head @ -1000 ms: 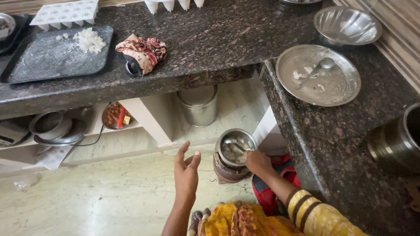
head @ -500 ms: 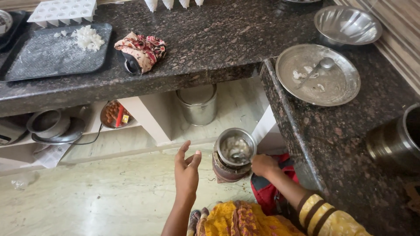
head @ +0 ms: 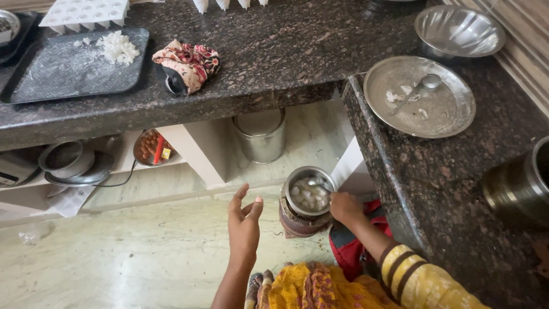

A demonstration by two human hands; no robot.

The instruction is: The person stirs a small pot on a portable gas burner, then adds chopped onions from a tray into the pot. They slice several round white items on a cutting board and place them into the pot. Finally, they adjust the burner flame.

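A steel jar [head: 309, 194] holding white pieces stands on a reddish-brown base [head: 294, 224] on the floor below the counter. My right hand [head: 346, 207] is at the jar's right rim, closed on a small spoon [head: 316, 184] whose bowl lies inside the jar. My left hand [head: 244, 226] hovers just left of the jar with its fingers apart and nothing in it. It does not touch the jar. A yellow patterned garment [head: 320, 289] covers my lap below both hands.
A dark granite counter [head: 297, 51] wraps around the back and right. It carries a steel plate with a spoon [head: 420, 97], a steel bowl [head: 457, 31], a black tray [head: 51, 80] with white pieces, a patterned cloth [head: 189, 63] and a steel pot [head: 517, 183]. A steel canister [head: 262, 134] and pans [head: 71, 163] sit underneath.
My right hand has shifted slightly along the jar's right rim with the spoon. My left hand stays raised and open in about the same place.
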